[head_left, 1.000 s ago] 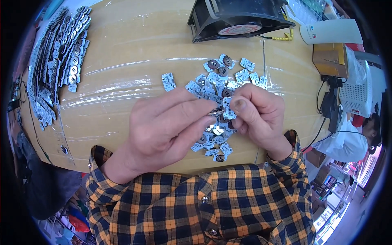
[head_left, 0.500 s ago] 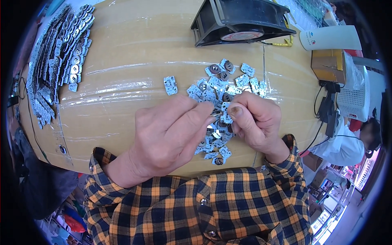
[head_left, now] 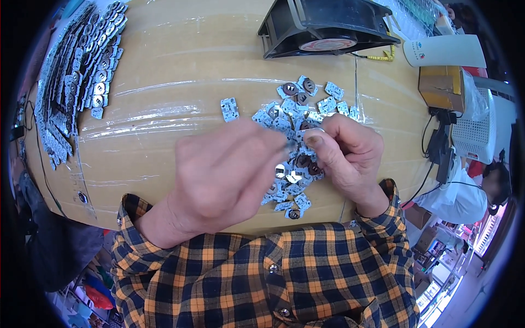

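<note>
My left hand (head_left: pixel 221 169) is closed in a pinch over the middle of the table, blurred by motion. Something small and dark shows at its fingertips, too smeared to name. Facing it, my right hand (head_left: pixel 353 153) pinches a small circuit board (head_left: pixel 302 134) between thumb and curled forefinger; most of that board is hidden. Beneath and around both hands lies a loose heap of small white circuit boards (head_left: pixel 292 189), several bearing round coin-cell holders (head_left: pixel 309 85). One single board (head_left: pixel 229 109) lies apart, left of the heap.
Long strips of joined circuit boards (head_left: pixel 82 71) are stacked at the far left. A black fan (head_left: pixel 328 27) stands at the back. To the right are a white cup-like container (head_left: pixel 445 51), a cardboard box (head_left: pixel 440 87), a white basket (head_left: pixel 473 131) and dark cables (head_left: pixel 437 145). Another person sits beyond.
My left hand has drawn slightly left and away from my right hand, whose pinch has shifted a little right. More of the heap between them now shows.
</note>
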Demonstrator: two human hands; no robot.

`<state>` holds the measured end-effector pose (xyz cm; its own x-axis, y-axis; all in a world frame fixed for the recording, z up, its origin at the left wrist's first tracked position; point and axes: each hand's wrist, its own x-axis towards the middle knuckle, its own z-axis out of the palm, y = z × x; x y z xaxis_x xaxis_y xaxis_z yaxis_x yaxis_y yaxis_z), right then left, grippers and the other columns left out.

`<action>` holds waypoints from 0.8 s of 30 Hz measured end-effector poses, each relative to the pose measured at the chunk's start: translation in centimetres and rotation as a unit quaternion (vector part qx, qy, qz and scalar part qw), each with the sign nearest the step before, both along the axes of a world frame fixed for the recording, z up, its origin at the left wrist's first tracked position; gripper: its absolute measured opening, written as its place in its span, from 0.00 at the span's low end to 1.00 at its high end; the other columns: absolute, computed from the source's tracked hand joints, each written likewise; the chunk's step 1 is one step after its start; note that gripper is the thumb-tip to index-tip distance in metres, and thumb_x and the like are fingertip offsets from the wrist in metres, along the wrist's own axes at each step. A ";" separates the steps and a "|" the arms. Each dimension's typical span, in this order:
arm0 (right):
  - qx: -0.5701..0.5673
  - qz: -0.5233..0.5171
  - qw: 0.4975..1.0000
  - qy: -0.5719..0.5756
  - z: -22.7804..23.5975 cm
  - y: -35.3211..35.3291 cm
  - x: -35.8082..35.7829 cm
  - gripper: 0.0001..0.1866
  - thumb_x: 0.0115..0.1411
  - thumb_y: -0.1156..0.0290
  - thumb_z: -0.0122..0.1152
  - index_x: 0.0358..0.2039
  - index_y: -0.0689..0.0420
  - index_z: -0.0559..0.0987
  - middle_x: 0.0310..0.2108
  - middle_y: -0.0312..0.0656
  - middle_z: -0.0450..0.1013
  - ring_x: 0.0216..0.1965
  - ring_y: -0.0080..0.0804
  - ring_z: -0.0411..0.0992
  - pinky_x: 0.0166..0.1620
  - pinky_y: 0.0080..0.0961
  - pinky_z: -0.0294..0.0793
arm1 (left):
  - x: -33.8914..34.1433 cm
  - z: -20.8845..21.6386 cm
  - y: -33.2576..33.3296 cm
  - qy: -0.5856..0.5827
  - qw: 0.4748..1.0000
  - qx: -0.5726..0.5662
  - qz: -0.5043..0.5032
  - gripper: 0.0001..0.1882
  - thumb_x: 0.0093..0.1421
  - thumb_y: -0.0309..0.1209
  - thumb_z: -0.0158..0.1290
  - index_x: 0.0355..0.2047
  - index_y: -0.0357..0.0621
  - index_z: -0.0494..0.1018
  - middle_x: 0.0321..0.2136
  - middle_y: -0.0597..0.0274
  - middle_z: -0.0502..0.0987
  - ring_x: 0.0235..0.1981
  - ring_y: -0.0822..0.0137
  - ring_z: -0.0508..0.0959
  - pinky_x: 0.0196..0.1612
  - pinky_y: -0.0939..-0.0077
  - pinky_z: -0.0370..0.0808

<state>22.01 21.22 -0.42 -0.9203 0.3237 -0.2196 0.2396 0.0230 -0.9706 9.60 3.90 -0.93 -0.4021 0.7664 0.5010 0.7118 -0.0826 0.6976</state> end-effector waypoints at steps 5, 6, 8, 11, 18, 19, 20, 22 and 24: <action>-0.045 0.019 0.999 -0.005 -0.5 -0.1 -0.7 0.11 0.65 0.72 0.56 0.26 0.63 0.76 0.15 0.30 0.68 0.15 0.12 0.63 0.18 0.13 0.59 | 0.3 0.5 0.3 -0.081 0.996 0.028 0.020 0.13 0.50 0.13 0.54 0.38 0.32 0.76 0.24 0.53 0.75 0.24 0.62 0.77 0.27 0.75 0.71; -0.054 0.023 0.998 -0.006 -0.3 0.0 -0.6 0.11 0.65 0.72 0.56 0.26 0.63 0.76 0.15 0.31 0.68 0.15 0.13 0.63 0.18 0.13 0.59 | 0.4 0.2 0.2 -0.098 0.995 -0.011 0.000 0.12 0.51 0.14 0.54 0.37 0.32 0.76 0.24 0.54 0.75 0.24 0.63 0.76 0.27 0.76 0.71; -0.072 0.033 0.997 -0.009 0.1 0.4 -0.6 0.11 0.65 0.71 0.56 0.26 0.63 0.75 0.15 0.31 0.67 0.15 0.13 0.63 0.18 0.14 0.58 | 0.3 0.2 -0.1 -0.114 0.992 -0.049 -0.019 0.11 0.52 0.15 0.53 0.37 0.33 0.76 0.24 0.55 0.75 0.24 0.63 0.76 0.28 0.76 0.70; -0.098 0.042 0.994 -0.012 0.3 0.8 -0.3 0.12 0.65 0.70 0.56 0.26 0.63 0.75 0.15 0.32 0.67 0.14 0.14 0.62 0.17 0.14 0.58 | -0.1 0.6 -0.3 -0.168 0.983 -0.059 -0.044 0.09 0.53 0.17 0.54 0.36 0.33 0.76 0.25 0.57 0.76 0.24 0.67 0.76 0.28 0.78 0.70; -0.158 0.069 0.985 -0.020 -0.3 0.5 -0.5 0.13 0.65 0.68 0.55 0.26 0.64 0.74 0.15 0.35 0.67 0.13 0.16 0.61 0.17 0.16 0.57 | -0.2 0.8 -0.7 -0.288 0.950 -0.080 -0.092 0.05 0.56 0.20 0.55 0.34 0.33 0.76 0.27 0.60 0.78 0.25 0.75 0.76 0.28 0.82 0.70; -0.166 0.073 0.983 -0.021 -0.2 0.5 -0.5 0.14 0.65 0.67 0.55 0.26 0.64 0.74 0.15 0.35 0.67 0.13 0.16 0.61 0.16 0.16 0.57 | -0.2 0.7 -0.6 -0.307 0.944 -0.079 -0.094 0.05 0.57 0.20 0.55 0.34 0.32 0.75 0.27 0.60 0.78 0.26 0.76 0.76 0.29 0.83 0.71; -0.174 0.077 0.981 -0.022 -0.1 0.4 -0.6 0.14 0.65 0.67 0.55 0.26 0.64 0.74 0.15 0.35 0.67 0.13 0.17 0.61 0.16 0.16 0.57 | -0.1 0.6 -0.6 -0.307 0.944 -0.079 -0.093 0.05 0.57 0.20 0.55 0.34 0.32 0.75 0.27 0.60 0.78 0.26 0.76 0.76 0.29 0.83 0.71; -0.191 0.086 0.978 -0.023 0.3 0.3 -0.3 0.14 0.65 0.66 0.55 0.27 0.64 0.73 0.15 0.36 0.67 0.12 0.17 0.61 0.16 0.17 0.56 | 0.3 0.6 -0.8 -0.432 0.896 -0.056 -0.088 0.05 0.59 0.20 0.55 0.35 0.31 0.73 0.29 0.59 0.78 0.27 0.77 0.77 0.29 0.85 0.72; -0.207 0.095 0.973 -0.024 0.8 0.2 0.1 0.15 0.65 0.66 0.55 0.27 0.64 0.73 0.15 0.37 0.67 0.12 0.18 0.61 0.16 0.17 0.56 | 0.4 1.3 -0.8 -0.479 0.870 -0.044 -0.109 0.06 0.59 0.21 0.55 0.36 0.31 0.73 0.29 0.57 0.78 0.27 0.76 0.77 0.29 0.85 0.72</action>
<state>22.14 21.47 0.43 -0.9401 0.0233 -0.3401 0.3153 -0.3199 -0.8935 10.02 3.07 0.38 -0.4421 0.8957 -0.0488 -0.2259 -0.0586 0.9724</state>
